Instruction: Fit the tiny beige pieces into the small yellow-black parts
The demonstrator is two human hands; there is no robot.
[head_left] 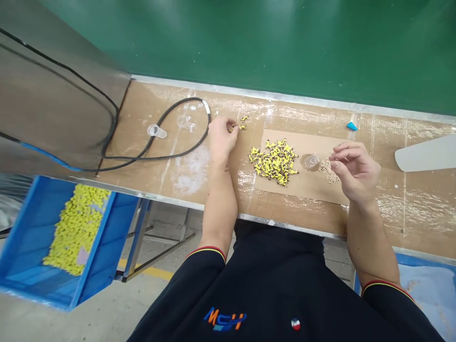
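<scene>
Yellow and black pieces (243,127) lie at the fingertips of the left hand (221,135); fingers curled, grip cannot be told. Right hand (354,172): thumb and fingers bent close together over pale bits (331,175); whether anything is held, cannot tell. Between hands: cup (312,162), clear, round, contents unclear, on cardboard (309,190), beside the bits. Left of cup: pile (274,161) of the same pieces, small, limbed, jumbled. Farther left on surface (285,212): clear vial (157,131), tilted on its side, and looped black cable (171,156). Below left: blue bin (32,218) holding many yellow items (76,228).
</scene>
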